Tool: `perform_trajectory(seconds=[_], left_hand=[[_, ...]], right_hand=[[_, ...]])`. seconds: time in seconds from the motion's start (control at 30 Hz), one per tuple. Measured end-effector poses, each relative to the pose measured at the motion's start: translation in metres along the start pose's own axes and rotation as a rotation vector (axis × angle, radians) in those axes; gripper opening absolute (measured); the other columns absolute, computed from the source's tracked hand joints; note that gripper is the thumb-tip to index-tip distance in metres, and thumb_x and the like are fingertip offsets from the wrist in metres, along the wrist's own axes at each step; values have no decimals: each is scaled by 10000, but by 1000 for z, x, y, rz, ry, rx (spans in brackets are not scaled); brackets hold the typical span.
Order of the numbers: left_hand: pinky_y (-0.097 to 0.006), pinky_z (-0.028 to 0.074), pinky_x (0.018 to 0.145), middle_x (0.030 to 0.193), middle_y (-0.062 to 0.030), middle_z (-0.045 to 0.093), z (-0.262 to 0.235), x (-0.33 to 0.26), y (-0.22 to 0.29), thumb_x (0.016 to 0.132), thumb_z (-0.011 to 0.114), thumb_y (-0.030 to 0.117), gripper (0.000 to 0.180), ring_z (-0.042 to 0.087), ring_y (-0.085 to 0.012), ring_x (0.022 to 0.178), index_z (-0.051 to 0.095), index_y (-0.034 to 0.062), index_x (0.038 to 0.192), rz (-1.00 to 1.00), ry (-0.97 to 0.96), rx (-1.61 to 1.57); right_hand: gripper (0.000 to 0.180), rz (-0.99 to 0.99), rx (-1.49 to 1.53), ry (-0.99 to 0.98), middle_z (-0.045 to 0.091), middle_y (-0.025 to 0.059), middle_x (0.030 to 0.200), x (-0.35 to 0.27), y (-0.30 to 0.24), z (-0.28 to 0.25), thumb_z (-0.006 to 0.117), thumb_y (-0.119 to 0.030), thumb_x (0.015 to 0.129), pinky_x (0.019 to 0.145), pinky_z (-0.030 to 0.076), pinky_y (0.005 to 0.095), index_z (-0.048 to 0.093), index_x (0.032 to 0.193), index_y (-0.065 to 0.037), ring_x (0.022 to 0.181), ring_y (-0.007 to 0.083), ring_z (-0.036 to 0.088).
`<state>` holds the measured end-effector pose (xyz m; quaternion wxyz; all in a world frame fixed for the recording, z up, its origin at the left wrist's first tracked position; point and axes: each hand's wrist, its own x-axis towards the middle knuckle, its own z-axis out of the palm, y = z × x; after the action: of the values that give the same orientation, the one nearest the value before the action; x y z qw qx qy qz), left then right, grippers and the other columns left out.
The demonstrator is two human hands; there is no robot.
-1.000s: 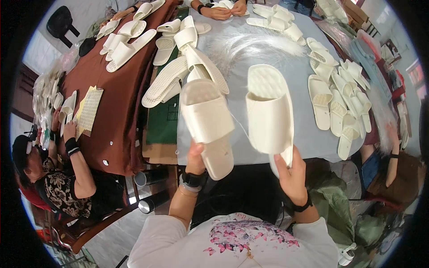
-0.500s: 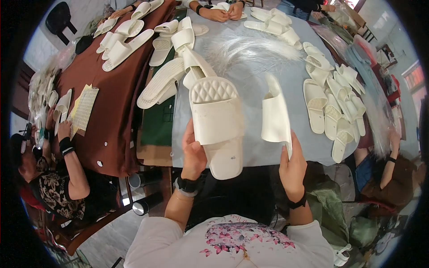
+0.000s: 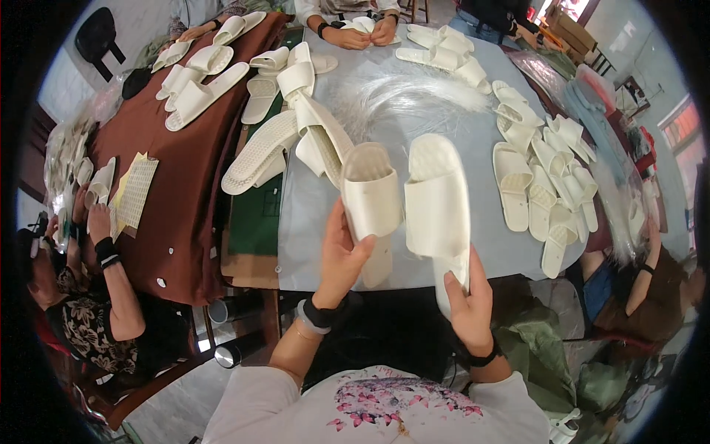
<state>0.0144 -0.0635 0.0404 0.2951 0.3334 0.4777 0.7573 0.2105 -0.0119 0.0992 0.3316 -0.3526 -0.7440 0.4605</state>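
Observation:
My left hand [image 3: 342, 255] grips a cream slipper [image 3: 370, 201] by its heel, toe pointing away from me, strap side up. My right hand [image 3: 467, 300] holds a second cream slipper [image 3: 436, 206] by its heel, right beside the first, also strap up. Both slippers hover side by side over the near edge of the grey table [image 3: 310, 222]. A dark band sits on each of my wrists.
Several cream slippers lie in a heap [image 3: 543, 177] at the right and another pile [image 3: 296, 126] at the left. A bundle of white fibres [image 3: 403, 96] lies mid-table. A brown cloth [image 3: 185, 185] covers the left table. Other people sit at the left [image 3: 89, 296], right [image 3: 643, 281] and far end [image 3: 355, 29].
Both slippers have been turned in my hands from sole and edge views to strap side up, and now sit parallel and close together.

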Motion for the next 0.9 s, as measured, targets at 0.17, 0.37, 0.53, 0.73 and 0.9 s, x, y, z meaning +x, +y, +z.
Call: perform_trajectory(seconds=[0.17, 0.37, 0.53, 0.73, 0.9], left_hand=[[-285, 387, 922, 1204, -128, 467, 24, 11, -5, 826, 516, -1, 571, 474, -172, 1100, 245, -15, 1328, -177, -71, -10], [-313, 403, 886, 1214, -146, 437, -2, 1, -62, 842, 490, -6, 410, 447, -221, 1120, 389, -26, 1238, -188, -41, 485], [-338, 426, 815, 1135, -152, 432, -3, -23, -32, 799, 500, -31, 459, 463, -230, 1023, 396, 5, 1245, -13, 256, 634], [-390, 387, 886, 1192, -225, 431, 14, -18, -13, 759, 552, -30, 588, 440, -370, 1062, 355, 32, 1310, 80, -164, 755], [-375, 276, 1014, 1323, -172, 348, 2, -25, -32, 876, 507, 109, 579, 332, -310, 1232, 220, 23, 1371, -210, -139, 157]], right_hand=[[458, -458, -652, 152, 451, 238, 1243, 13, 3, 12, 438, 84, 759, 983, 304, 461, 448, 1215, 48, 1153, 370, 436], [435, -556, -840, -144, 462, 154, 1258, 13, 13, 55, 533, -108, 773, 1003, 246, 493, 480, 1189, 8, 1204, 304, 392], [418, -120, 48, -504, 353, 174, 1340, 22, 38, 33, 498, -110, 840, 1018, 218, 488, 424, 1236, -1, 1258, 336, 294], [508, -235, -718, 218, 384, 213, 1250, 30, 68, 34, 596, -147, 813, 828, 430, 327, 400, 1255, 8, 929, 297, 536], [498, 110, -16, -62, 369, 169, 1140, 17, 42, 40, 598, -132, 812, 667, 469, 264, 395, 1247, 3, 766, 168, 531]])
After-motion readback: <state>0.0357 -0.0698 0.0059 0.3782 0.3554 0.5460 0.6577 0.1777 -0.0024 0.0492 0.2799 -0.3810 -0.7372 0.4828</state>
